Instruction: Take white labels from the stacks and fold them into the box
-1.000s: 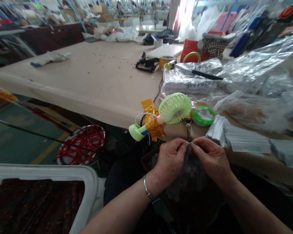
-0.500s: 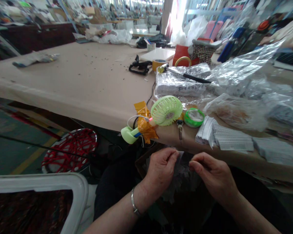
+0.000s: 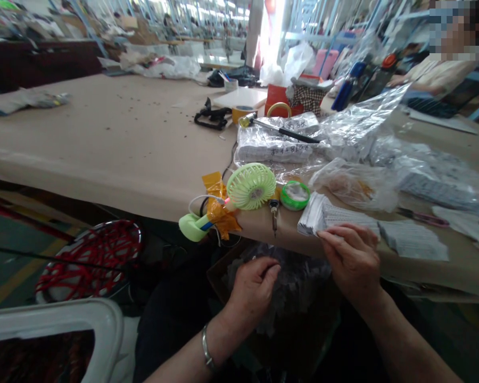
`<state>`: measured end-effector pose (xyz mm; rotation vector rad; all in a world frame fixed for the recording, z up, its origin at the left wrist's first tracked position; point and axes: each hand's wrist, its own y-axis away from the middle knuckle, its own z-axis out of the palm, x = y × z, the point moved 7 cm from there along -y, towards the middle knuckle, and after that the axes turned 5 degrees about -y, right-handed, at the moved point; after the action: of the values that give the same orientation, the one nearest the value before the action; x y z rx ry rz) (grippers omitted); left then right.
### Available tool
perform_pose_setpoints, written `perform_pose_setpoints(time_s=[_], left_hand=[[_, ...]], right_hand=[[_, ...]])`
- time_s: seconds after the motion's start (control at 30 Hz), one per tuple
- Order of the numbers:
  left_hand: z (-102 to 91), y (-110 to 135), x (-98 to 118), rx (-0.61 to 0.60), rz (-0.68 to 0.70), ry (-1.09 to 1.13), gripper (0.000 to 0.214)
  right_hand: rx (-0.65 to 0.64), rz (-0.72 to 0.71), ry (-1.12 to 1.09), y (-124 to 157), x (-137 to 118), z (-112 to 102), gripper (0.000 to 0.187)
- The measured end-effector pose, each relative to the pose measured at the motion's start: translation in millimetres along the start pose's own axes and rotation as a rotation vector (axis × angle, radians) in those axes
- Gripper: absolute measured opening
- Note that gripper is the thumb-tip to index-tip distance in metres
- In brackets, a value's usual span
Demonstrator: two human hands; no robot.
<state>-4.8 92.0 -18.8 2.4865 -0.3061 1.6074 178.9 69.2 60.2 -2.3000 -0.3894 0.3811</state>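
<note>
My left hand (image 3: 252,287) hovers low over a heap of small grey pieces (image 3: 299,282) in my lap. Its fingers are curled with thumb against forefinger; what it pinches is hidden. My right hand (image 3: 352,256) is up at the table's front edge, fingers bent over the near end of a stack of white labels (image 3: 327,214). A second label stack (image 3: 413,240) lies just to its right. A small green fan (image 3: 250,186), taped down with orange tape (image 3: 219,207), stands left of the labels.
A green round tape holder (image 3: 295,195) sits beside the fan. Clear plastic bags (image 3: 275,149) and a long black-handled tool (image 3: 283,131) lie behind. A red-corded stool (image 3: 90,258) and a white basket rim (image 3: 64,322) are at lower left. Another person (image 3: 443,72) sits at far right.
The hands, joined on a small piece at first, have come apart. My right hand rose to the white label stack while my left stayed low over the grey heap. The view shifted right.
</note>
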Motion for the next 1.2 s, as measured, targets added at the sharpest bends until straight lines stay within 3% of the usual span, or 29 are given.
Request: perform_pose_setpoints(time_s=[0.1, 0.27, 0.43, 0.57, 0.67, 0.73, 0.87, 0.97, 1.2], left_hand=[[8.8, 0.2, 8.4, -0.054, -0.006, 0.048, 0.018], [27.1, -5.8, 28.6, -0.158, -0.075, 0.229, 0.016], [58.2, -11.1, 41.3, -0.357, -0.346, 0.771, 0.026], [76.2, -13.5, 51.3, -0.452, -0.467, 1.122, 0.038], [79.2, -14.6, 49.3, -0.402, -0.502, 1.117, 0.033], [78.8, -13.0, 45.1, -0.36, -0.525, 1.066, 0.029], [77.5, -6.6, 35.0, -0.339, -0.561, 0.932, 0.028], [76.8, -3.5, 29.4, -0.342, -0.552, 0.864, 0.031], [79.3, 0.3, 23.7, -0.328, -0.582, 0.797, 0.025]], right_hand=[[0.026, 0.021, -0.059, -1.7, 2.3, -1.9, 0.002], [0.052, 0.063, -0.153, 1.2, 9.1, -1.6, 0.005], [0.082, 0.065, -0.208, 10.6, 3.3, -11.9, 0.012], [0.041, 0.001, -0.25, 20.7, -23.6, -23.0, 0.016], [-0.03, -0.055, -0.313, 26.5, -41.6, -26.0, 0.016], [-0.052, -0.06, -0.331, 29.2, -38.6, -26.3, 0.018], [-0.006, 0.05, -0.108, 32.4, 5.7, -24.0, 0.032], [-0.072, 0.106, 0.141, 36.5, 36.6, -13.6, 0.035], [0.01, 0.081, 0.063, 47.7, 47.4, -18.0, 0.026]])
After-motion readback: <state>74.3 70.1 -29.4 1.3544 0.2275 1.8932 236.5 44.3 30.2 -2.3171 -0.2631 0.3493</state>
